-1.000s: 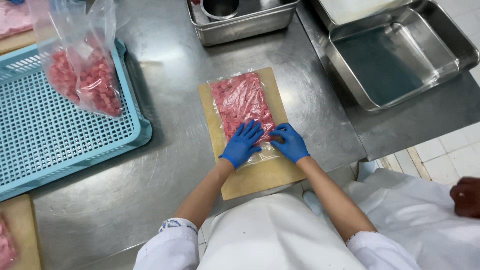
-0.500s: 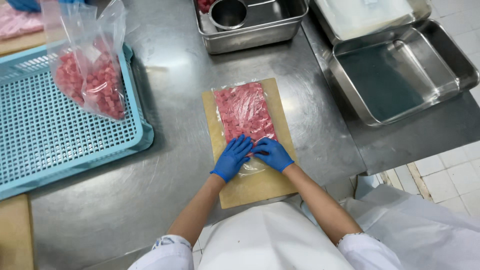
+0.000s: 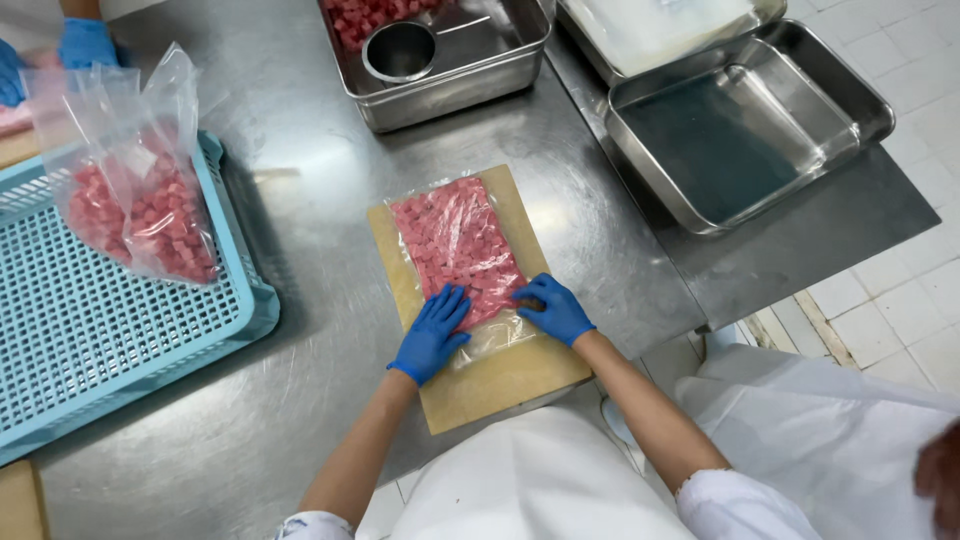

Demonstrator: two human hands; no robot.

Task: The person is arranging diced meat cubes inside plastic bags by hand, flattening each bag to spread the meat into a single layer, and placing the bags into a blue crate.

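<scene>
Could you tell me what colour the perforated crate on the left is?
The crate is light blue, seen clearly in the head view.

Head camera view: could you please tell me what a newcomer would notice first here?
Most striking is the clear bag of pink meat cubes lying flat on a wooden board mid-table, with the left hand and right hand, both in blue gloves, pressing its near end. At the left, a second bag of cubes hangs over a blue basket.
</scene>
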